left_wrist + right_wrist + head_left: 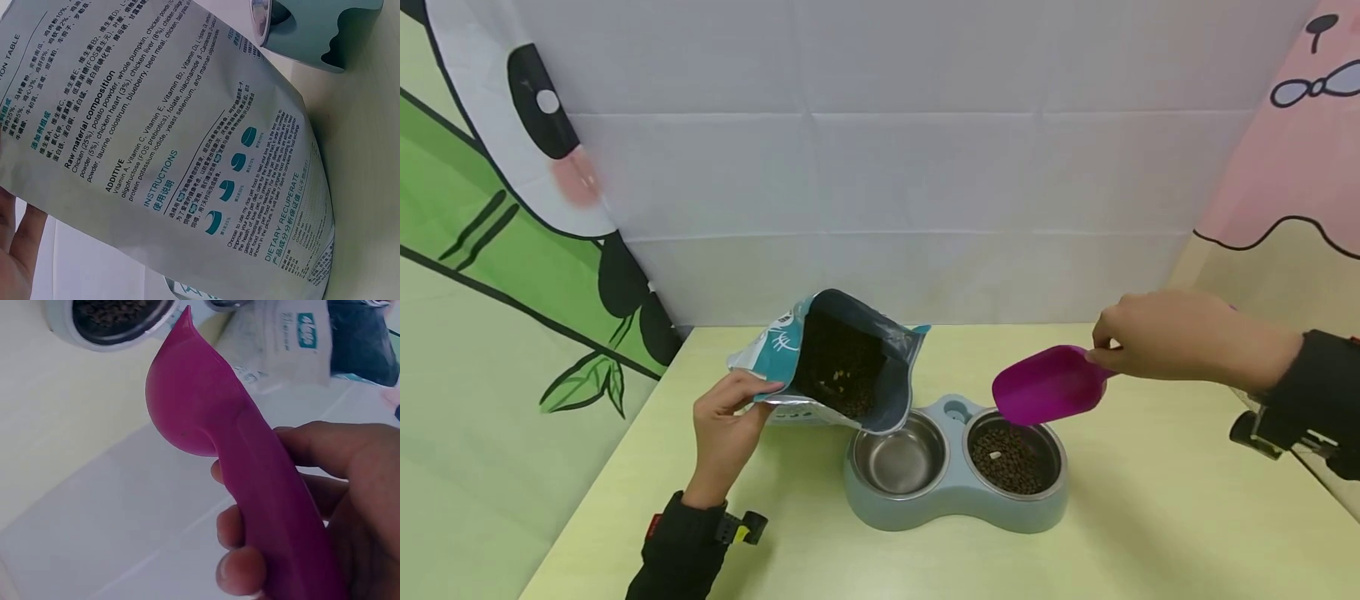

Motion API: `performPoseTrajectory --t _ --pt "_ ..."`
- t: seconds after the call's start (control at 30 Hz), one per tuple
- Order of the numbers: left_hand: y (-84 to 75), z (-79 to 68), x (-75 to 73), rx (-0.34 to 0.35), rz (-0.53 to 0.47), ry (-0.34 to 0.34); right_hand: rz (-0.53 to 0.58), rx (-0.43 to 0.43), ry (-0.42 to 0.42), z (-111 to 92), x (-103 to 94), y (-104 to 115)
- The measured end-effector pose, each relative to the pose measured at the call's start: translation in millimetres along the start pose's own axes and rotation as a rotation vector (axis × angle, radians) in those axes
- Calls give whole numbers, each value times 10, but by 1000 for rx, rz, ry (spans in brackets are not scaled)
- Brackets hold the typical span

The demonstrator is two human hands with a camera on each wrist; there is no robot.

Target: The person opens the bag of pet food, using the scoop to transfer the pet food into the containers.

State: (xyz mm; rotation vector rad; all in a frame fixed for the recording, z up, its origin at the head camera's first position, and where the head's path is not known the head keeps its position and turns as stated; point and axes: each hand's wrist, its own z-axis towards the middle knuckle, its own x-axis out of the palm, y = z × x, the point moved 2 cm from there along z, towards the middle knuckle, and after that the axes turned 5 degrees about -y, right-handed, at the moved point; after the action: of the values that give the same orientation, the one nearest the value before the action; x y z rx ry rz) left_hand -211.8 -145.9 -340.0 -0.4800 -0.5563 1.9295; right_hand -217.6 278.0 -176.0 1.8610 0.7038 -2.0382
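My left hand (730, 425) grips the near left edge of an opened pet food bag (778, 346), its mouth tilted to the right with brown kibble (842, 367) showing inside. Printed feeding text covers the bag's side in the left wrist view. My right hand (1180, 337) holds a magenta scoop (1052, 385) by its handle, the fingers wrapped round it in the right wrist view. The scoop overlaps the back of the right bowl (1060, 475), where kibble (1011, 458) lies with one pale piece on top. Beside it, the left steel bowl (901, 457) shows bare metal, its back edge behind the bag.
Both bowls sit in a pale blue double stand (955, 504) on a light yellow table (820, 550). A cartoon-printed cloth (910, 183) hangs behind and along the left side. Bands with small devices (745, 527) are worn on both wrists.
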Motion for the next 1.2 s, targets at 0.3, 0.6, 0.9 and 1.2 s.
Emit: performPoseTrajectory --t 0.3,0.6,0.9,1.2 --pt "6 -2 7 15 -1 -9 -63 -9 -86 11 -348 72" --pt "25 -5 25 25 -14 -19 -84 8 -141 -1 -558 185" --pt "4 -2 13 7 16 -18 -66 -20 -189 33 -688 328" --pt "-221 33 31 7 -8 -18 -58 -95 -227 92 -760 586"
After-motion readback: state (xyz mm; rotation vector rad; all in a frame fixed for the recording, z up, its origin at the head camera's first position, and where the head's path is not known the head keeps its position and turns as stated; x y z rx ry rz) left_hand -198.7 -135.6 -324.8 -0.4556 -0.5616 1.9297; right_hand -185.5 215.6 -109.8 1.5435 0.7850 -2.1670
